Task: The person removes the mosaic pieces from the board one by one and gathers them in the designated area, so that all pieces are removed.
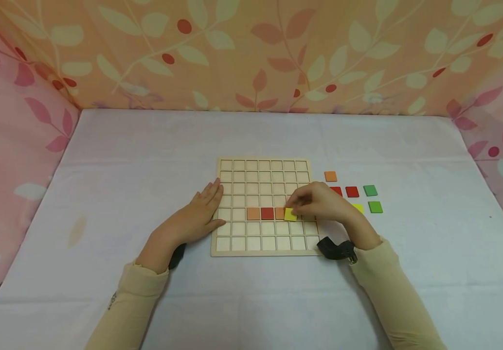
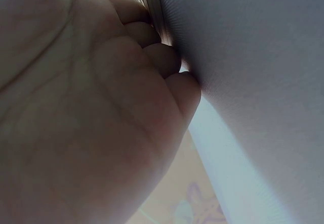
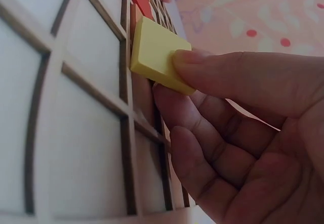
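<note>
A wooden grid board [image 1: 269,253] lies on the white cloth. My right hand [image 1: 321,201] pinches a yellow square tile [image 1: 290,215] between thumb and fingers over the board. In the right wrist view the yellow tile [image 3: 161,49] is tilted, with one edge close to the grid; whether it touches is unclear. One row of the board holds an orange tile [image 1: 253,214], a red tile [image 1: 267,214] and another orange tile [image 1: 279,213], partly covered by the yellow one. Along the board's left edge my left hand [image 1: 196,216] rests with its fingers extended.
Right of the board lie loose tiles: an orange one [image 1: 330,176], a red one [image 1: 352,192] and two green ones, the upper [image 1: 370,190] and the lower [image 1: 375,207]. Another red tile and a yellow tile [image 1: 358,208] are partly hidden by the right hand. Patterned fabric [image 1: 251,58] borders the table.
</note>
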`<state>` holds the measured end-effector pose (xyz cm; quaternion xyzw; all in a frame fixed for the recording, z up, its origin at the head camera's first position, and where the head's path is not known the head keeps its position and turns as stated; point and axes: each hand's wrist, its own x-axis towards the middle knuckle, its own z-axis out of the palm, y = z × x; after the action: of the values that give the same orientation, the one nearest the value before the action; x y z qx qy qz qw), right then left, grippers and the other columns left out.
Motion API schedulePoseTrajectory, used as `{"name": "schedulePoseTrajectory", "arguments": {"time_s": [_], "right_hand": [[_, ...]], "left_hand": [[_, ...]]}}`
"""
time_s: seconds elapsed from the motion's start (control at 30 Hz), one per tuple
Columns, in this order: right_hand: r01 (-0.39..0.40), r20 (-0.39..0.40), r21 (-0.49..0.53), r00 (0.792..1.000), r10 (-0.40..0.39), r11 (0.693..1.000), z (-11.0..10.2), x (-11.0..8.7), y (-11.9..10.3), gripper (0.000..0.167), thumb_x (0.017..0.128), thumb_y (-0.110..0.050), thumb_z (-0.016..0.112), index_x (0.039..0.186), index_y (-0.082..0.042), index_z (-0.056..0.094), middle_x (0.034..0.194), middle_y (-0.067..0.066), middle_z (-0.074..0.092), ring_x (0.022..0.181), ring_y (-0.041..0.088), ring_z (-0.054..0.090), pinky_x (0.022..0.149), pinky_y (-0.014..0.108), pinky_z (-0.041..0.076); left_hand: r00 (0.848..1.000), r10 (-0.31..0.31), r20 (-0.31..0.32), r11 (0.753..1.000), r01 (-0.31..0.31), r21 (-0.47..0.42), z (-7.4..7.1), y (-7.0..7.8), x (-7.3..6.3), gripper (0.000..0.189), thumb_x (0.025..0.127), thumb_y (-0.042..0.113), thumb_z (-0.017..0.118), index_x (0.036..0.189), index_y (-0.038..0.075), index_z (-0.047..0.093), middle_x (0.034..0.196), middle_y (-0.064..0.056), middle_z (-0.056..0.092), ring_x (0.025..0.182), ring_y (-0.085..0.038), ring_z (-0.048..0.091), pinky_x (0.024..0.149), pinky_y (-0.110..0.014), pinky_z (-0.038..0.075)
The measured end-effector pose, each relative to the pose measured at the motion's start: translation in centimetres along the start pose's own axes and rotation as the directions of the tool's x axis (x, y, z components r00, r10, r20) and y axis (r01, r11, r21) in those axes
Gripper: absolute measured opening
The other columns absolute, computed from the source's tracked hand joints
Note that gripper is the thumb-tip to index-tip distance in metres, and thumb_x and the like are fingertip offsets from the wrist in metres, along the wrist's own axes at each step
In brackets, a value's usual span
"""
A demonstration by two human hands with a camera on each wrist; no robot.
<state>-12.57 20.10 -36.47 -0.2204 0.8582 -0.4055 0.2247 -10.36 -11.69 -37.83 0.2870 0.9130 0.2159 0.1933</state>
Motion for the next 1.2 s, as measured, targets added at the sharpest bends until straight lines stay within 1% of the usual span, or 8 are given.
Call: {"name": "schedulePoseTrajectory", "arguments": {"time_s": [0.13,0.33,0.63,0.83,1.07,1.2], "right_hand": [[-0.009,0.0,0.008,1.0,0.009,1.0,-0.2,-0.3,0.4,0.009,0.082,-0.005,0.071,0.091,-0.007,0.074,0.082,0.0,0.068,0.075,0.018,0.058,0.07,0.029,0.048],[-0.016,0.0,0.051,1.0,0.016,0.999,-0.6,-1.0,0.7,0.009,0.082,-0.005,0.071,0.091,-0.006,0.073,0.083,0.002,0.069,0.075,0.018,0.06,0.069,0.026,0.049],[-0.053,-0.039,0.031,0.998,0.054,0.998,-1.6,-2.7,1.5,0.011,0.08,-0.006,0.074,0.092,-0.009,0.074,0.087,0.0,0.07,0.078,0.016,0.06,0.069,0.024,0.048],[-0.064,-0.061,0.04,0.996,0.067,0.997,-2.3,-4.1,2.2,0.012,0.08,-0.007,0.074,0.092,-0.009,0.074,0.089,0.0,0.07,0.082,0.014,0.061,0.073,0.024,0.047],[-0.078,-0.069,0.035,0.994,0.08,0.996,-2.9,-5.3,2.8,0.013,0.082,-0.007,0.073,0.094,-0.007,0.073,0.094,0.004,0.072,0.087,0.014,0.064,0.075,0.024,0.049],[-0.094,-0.057,0.029,0.994,0.095,0.995,-3.1,-5.8,3.1,0.013,0.082,-0.006,0.072,0.095,-0.007,0.074,0.096,0.003,0.072,0.088,0.014,0.064,0.074,0.023,0.049]], "left_hand": [[1.0,-0.011,0.005,1.0,0.011,-0.004,0.1,0.0,0.0,0.079,0.096,0.025,0.056,0.147,-0.008,0.006,0.155,-0.019,-0.006,0.142,-0.033,-0.003,0.113,-0.05,0.008],[1.0,-0.017,0.008,1.0,0.017,-0.011,0.1,0.0,-0.1,0.079,0.096,0.024,0.056,0.147,-0.008,0.006,0.155,-0.019,-0.007,0.142,-0.033,-0.003,0.113,-0.05,0.008],[1.0,0.006,-0.001,1.0,-0.006,-0.012,0.1,0.1,-0.1,0.078,0.096,0.024,0.056,0.147,-0.009,0.006,0.155,-0.021,-0.006,0.142,-0.035,-0.002,0.113,-0.051,0.008],[1.0,0.013,-0.003,1.0,-0.013,-0.008,0.0,0.1,-0.1,0.078,0.096,0.024,0.056,0.146,-0.01,0.007,0.155,-0.022,-0.005,0.142,-0.035,-0.001,0.113,-0.051,0.01],[1.0,0.008,0.002,1.0,-0.008,0.0,0.0,0.0,0.0,0.078,0.096,0.024,0.056,0.147,-0.009,0.007,0.155,-0.021,-0.005,0.142,-0.035,-0.001,0.113,-0.051,0.009],[1.0,0.003,0.011,1.0,-0.003,0.002,0.0,0.0,0.1,0.078,0.096,0.025,0.055,0.147,-0.009,0.006,0.155,-0.021,-0.006,0.142,-0.035,-0.002,0.113,-0.051,0.009]]}}
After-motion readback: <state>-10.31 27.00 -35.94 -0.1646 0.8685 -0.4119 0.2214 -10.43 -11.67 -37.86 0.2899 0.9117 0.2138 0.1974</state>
